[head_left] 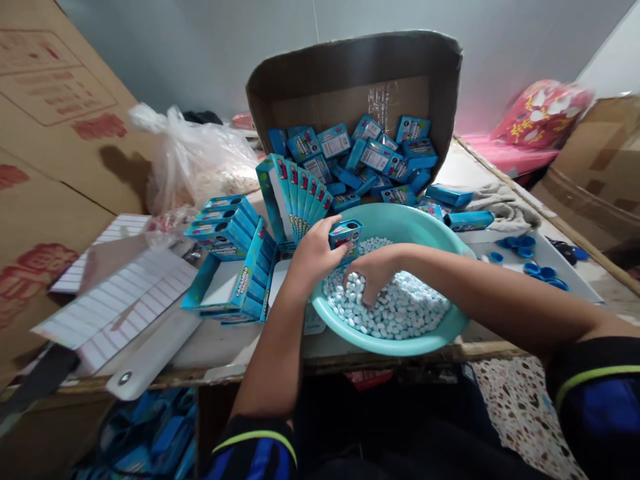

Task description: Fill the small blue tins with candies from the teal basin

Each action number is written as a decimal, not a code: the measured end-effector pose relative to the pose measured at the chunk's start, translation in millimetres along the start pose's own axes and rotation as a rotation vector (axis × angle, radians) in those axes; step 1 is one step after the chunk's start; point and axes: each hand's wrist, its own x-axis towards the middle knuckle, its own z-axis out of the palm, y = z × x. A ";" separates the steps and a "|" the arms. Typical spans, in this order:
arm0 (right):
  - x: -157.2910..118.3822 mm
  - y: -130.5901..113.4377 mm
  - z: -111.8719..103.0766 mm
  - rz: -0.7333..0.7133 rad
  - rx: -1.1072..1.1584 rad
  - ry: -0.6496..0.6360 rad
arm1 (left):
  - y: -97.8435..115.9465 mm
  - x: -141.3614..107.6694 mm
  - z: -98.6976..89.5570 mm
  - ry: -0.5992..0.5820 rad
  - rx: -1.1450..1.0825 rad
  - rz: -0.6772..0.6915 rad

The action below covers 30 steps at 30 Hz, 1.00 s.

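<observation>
My left hand (315,252) grips a small blue candy box (349,232) upright over the left side of a turquoise basin (395,345). A dark round opening shows on the box's top. My right hand (379,267) is in the basin, its fingers curled down among small pale-blue and white candies (417,307), some of them between thumb and fingers. The fingertips are partly buried. Just left of the basin stands a display carton (273,193) with several flat printed panels fanned out. Nearby, another blue display carton (235,293) has small boxes stacked on it.
Behind the basin, a large cardboard box (345,57) lies with many blue candy boxes inside. Blue caps (523,247) sit on a white tray (575,267) at right. A clear plastic bag (200,153), striped sheets (125,293) and a white-handled tool (150,353) lie left.
</observation>
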 end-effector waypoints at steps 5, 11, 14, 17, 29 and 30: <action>-11.2 -4.3 -5.3 -0.044 0.115 -0.047 | -0.1 1.6 0.1 0.068 -0.025 -0.047; -17.6 -3.6 -12.0 -0.234 0.376 0.051 | 0.4 2.4 -1.2 0.101 -0.069 -0.028; -18.0 -1.5 -13.6 -0.308 0.514 0.155 | 0.2 2.1 -2.6 0.054 -0.061 -0.011; -17.6 -3.1 -12.1 -0.322 0.641 0.308 | 0.1 1.9 -4.3 0.001 -0.046 0.027; -15.2 -10.7 -11.0 -0.404 1.003 0.575 | 2.2 0.6 -4.3 -0.152 0.007 0.079; -14.6 -9.8 -11.9 -0.434 1.017 0.605 | 2.4 0.4 -4.1 -0.160 0.013 0.087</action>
